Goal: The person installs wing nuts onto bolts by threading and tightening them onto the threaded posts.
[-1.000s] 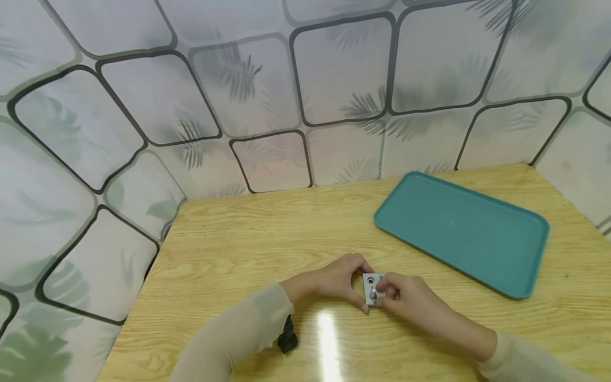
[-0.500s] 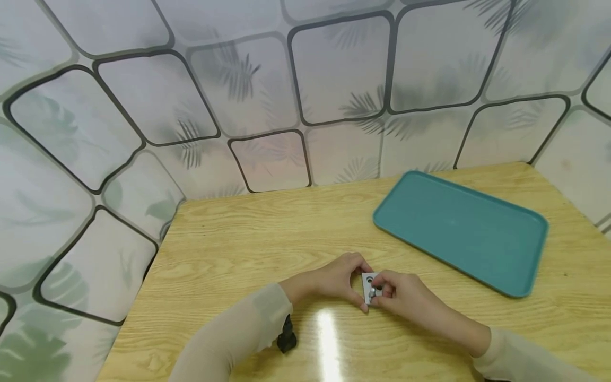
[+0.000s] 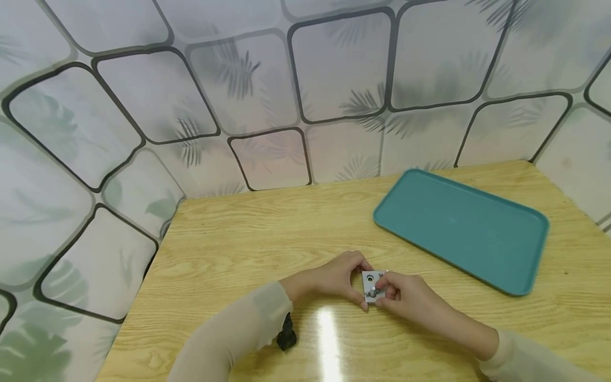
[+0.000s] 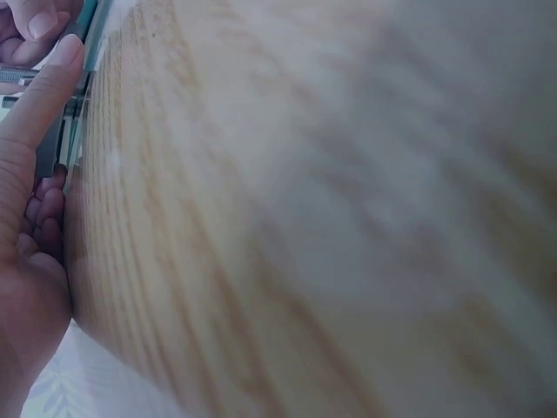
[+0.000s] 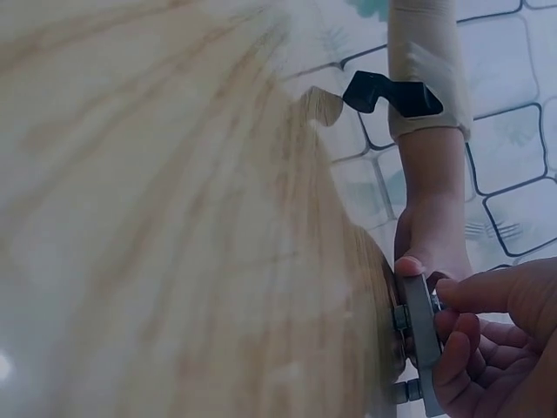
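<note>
A small square metal plate with a round hole stands just above the wooden table. My left hand grips its left side, thumb at the near edge and fingers at the far edge. On the plate's top face is a small silver wing nut. My right hand curls over the plate's right side, thumb and index finger at the wing nut. Bolt heads stick out under the plate in the right wrist view. A bolt's threaded end shows in the left wrist view. The right fingers partly cover the plate.
A teal tray lies at the back right of the wooden table. A patterned curtain rises behind the table. A black wrist camera is strapped below the left sleeve.
The wing nut has turned on the plate, its wings now lying more crosswise. My right fingers shifted slightly left, then back right. The left hand keeps its grip on the plate.
</note>
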Demonstrator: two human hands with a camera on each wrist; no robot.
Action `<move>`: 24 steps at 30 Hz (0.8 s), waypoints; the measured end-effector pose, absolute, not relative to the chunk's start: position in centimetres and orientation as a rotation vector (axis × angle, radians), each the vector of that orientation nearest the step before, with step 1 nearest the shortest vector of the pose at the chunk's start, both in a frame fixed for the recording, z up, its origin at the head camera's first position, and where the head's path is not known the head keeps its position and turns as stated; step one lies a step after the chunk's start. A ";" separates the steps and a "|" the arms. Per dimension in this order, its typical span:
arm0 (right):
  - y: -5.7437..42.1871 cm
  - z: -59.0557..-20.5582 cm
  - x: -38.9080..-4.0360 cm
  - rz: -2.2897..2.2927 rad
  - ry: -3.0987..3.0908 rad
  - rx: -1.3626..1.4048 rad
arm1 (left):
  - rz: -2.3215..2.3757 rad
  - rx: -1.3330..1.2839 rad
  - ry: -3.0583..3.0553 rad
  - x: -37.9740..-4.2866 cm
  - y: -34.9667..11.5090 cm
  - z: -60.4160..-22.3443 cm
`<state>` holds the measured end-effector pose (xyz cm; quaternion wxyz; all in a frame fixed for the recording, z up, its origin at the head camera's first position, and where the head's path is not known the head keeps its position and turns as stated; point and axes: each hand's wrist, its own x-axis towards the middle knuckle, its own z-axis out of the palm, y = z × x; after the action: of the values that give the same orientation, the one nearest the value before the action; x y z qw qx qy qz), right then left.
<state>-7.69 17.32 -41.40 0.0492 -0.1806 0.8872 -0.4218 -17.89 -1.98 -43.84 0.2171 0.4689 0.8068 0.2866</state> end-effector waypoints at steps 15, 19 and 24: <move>17.5 -41.3 -7.7 -1.279 2.697 -0.522 | 0.778 1.283 2.236 -17.9 -2.1 -43.9; 17.6 -40.9 -7.6 -1.271 2.715 -0.503 | 0.774 1.258 2.229 -17.9 -2.2 -43.8; 18.1 -40.3 -7.6 -1.257 2.756 -0.493 | 0.765 1.251 2.233 -17.8 -2.2 -43.5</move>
<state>-7.60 18.05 -40.29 0.0360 -0.1607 0.8974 -0.4094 -17.79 -2.16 -43.50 0.2331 0.4553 0.8129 0.2785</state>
